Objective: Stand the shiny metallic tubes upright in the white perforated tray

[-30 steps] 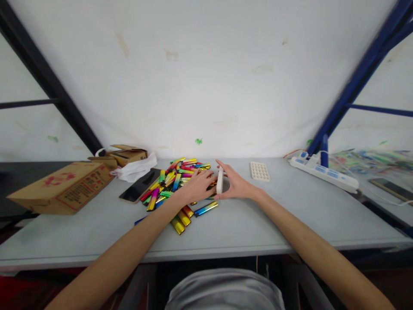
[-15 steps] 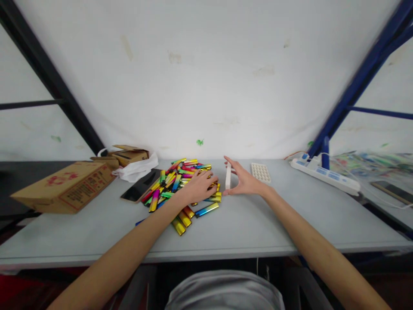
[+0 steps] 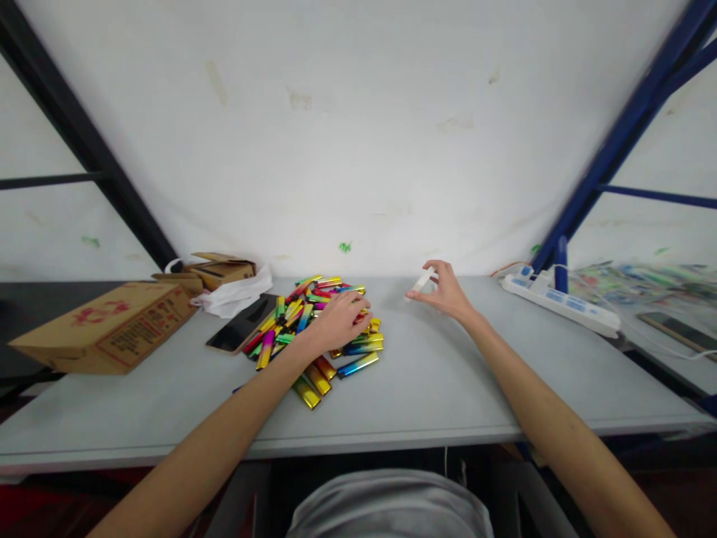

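Shiny lighters (image 3: pixel 358 364) in gradient gold, red, green, blue and purple lie in a loose pile on the grey table. My left hand (image 3: pixel 340 317) rests on the right part of this pile, its fingers curled down over some gold lighters; how many are in its grasp is hidden. To the right of the pile, my right hand (image 3: pixel 448 295) is closed on a white tray (image 3: pixel 424 280), pinched between thumb and fingers and tilted. Most of the tray is hidden behind the fingers.
A black phone-like slab (image 3: pixel 240 329) lies beneath the pile's left edge. Farther left are a long cardboard box (image 3: pixel 106 325), an opened carton (image 3: pixel 224 270) and a white plastic bag (image 3: pixel 238 294). A white power strip (image 3: pixel 560 302) with cables lies at the right.
My right hand has moved right and away from me with the white tray, which has tipped over from upright. The white holed tray behind it is out of sight. My left hand has barely shifted.
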`<action>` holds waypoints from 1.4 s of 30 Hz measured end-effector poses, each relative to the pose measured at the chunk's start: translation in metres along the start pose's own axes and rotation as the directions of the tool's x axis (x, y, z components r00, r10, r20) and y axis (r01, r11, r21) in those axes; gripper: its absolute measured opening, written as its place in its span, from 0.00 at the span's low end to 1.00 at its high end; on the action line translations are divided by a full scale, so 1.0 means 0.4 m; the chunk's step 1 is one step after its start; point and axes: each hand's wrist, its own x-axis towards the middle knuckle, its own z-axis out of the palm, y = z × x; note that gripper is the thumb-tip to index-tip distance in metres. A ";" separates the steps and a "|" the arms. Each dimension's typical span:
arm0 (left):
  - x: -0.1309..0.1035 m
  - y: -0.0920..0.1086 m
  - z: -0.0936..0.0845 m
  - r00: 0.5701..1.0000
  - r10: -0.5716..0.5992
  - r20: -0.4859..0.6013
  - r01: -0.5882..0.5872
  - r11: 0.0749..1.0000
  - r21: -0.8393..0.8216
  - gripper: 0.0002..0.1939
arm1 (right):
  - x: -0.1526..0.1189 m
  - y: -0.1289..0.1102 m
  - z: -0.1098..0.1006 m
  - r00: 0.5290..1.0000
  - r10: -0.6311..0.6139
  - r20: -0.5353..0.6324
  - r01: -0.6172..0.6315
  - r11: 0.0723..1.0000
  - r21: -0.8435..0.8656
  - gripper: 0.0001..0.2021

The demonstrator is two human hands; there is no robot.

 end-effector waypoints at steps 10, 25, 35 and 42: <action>0.001 0.021 -0.002 1.000 0.007 0.010 -0.006 0.998 -0.063 0.11 | 0.002 0.076 0.003 0.932 0.348 -0.106 -0.363 0.871 -0.332 0.49; -0.006 0.034 -0.021 0.998 -0.042 0.042 0.045 0.994 -0.098 0.11 | -0.027 0.110 -0.010 0.791 0.582 0.191 -0.304 0.643 -0.703 0.49; -0.006 0.039 -0.026 0.999 -0.035 0.033 0.038 0.995 -0.098 0.11 | -0.030 0.101 -0.003 0.905 0.405 0.132 -0.232 0.728 -0.645 0.36; -0.008 0.040 -0.027 0.999 -0.041 0.033 0.044 0.994 -0.102 0.11 | -0.001 0.062 -0.048 0.948 0.318 -0.021 -0.261 0.737 -0.623 0.42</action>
